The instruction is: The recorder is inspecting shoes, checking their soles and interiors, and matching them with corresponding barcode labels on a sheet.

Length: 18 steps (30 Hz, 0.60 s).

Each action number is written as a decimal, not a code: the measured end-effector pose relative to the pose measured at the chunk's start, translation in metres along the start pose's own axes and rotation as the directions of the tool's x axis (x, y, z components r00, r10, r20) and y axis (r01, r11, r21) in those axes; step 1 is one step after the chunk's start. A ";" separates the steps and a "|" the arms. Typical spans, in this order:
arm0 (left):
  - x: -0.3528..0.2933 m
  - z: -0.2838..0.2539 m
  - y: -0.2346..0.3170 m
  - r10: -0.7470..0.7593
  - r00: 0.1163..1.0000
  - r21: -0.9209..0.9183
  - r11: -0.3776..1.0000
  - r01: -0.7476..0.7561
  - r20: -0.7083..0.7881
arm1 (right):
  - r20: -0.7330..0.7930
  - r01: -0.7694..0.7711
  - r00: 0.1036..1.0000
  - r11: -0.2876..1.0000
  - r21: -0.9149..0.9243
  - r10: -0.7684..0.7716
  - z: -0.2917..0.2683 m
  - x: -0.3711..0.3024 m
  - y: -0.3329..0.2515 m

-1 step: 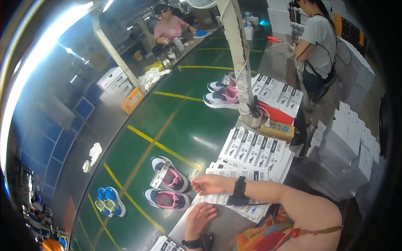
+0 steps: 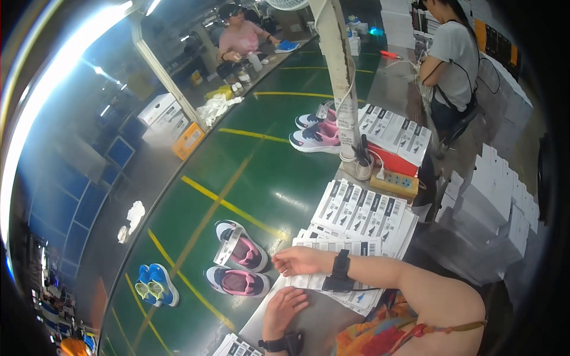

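My right hand (image 2: pixel 301 261) rests over the near edge of the printed label sheets (image 2: pixel 350 246), fingers loosely curled, with nothing seen in it. Just below it, my left hand (image 2: pixel 285 307) lies by the table edge, fingers stretched out and holding nothing. A dark strap with a small black device circles each wrist. Left of my hands, a pair of navy, white and pink sneakers stands on the green surface: one shoe (image 2: pixel 242 246) has a pale band or label across it, and the other shoe (image 2: pixel 237 282) sits nearer. Neither hand touches the shoes.
Small blue shoes (image 2: pixel 157 285) stand farther left on the yellow-lined green table (image 2: pixel 202 237). Past a white post (image 2: pixel 339 83) are a power strip (image 2: pixel 393 184), a red box (image 2: pixel 392 159) under labels, and another sneaker pair (image 2: pixel 317 136). Two people work farther off; white boxes (image 2: pixel 490 202) pile up right.
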State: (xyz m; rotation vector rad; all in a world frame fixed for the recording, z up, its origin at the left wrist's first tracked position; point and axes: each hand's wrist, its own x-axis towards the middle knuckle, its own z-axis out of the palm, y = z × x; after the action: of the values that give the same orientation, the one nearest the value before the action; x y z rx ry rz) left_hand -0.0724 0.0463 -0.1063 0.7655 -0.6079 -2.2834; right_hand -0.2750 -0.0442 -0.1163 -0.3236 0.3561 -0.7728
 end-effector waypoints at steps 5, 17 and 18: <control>0.000 0.003 -0.004 0.014 1.000 0.000 1.000 -0.014 0.022 | 0.000 0.008 1.000 1.000 -0.008 -0.008 0.000 -0.008 0.000; -0.009 0.002 -0.001 0.064 0.998 -0.059 0.996 -0.064 0.002 | 0.175 0.339 0.371 -0.043 -0.940 -0.912 0.091 -0.088 -0.077; -0.010 0.008 0.000 0.064 0.998 -0.035 0.997 -0.064 -0.004 | 0.155 0.205 0.219 -0.110 -0.972 -0.963 0.091 -0.107 -0.100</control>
State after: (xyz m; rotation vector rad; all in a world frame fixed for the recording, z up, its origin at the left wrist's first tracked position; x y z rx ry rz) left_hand -0.0717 0.0553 -0.0969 0.7221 -0.5810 -2.2280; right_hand -0.3688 -0.0200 0.0264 -1.5005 1.5160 -1.8093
